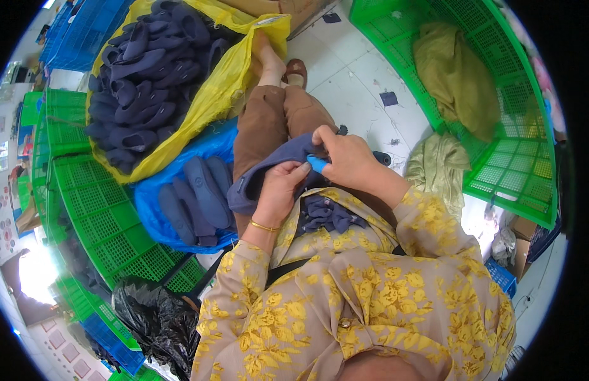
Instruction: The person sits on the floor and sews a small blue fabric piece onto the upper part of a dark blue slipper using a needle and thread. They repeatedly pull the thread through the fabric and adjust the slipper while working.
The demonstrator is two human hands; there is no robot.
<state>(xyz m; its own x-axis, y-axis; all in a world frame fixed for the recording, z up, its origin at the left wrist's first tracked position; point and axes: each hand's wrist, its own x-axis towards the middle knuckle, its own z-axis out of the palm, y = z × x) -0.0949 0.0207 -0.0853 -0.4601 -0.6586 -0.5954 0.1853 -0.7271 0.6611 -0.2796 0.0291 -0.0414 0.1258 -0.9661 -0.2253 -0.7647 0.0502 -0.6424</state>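
A navy cloth slipper (259,184) lies across my lap, between my two hands. My left hand (278,187) pinches its near side, thumb and fingers pressed together on the cloth. Closed over the far end of the slipper is my right hand (348,159), which has a bright blue wrap (317,164) on one digit. The two hands almost meet there. Whatever small thing may be between the right fingertips is hidden. A bunch of small dark blue cloth scraps (326,213) rests in the fold of my clothing just below the hands.
A yellow sack (205,120) heaped with navy slippers stands ahead on the left. Nearer, a blue plastic bag (148,209) carries several more. Green crates (104,209) line the left; another green crate (523,171) with olive cloth stands right. A black bag (151,317) sits at lower left.
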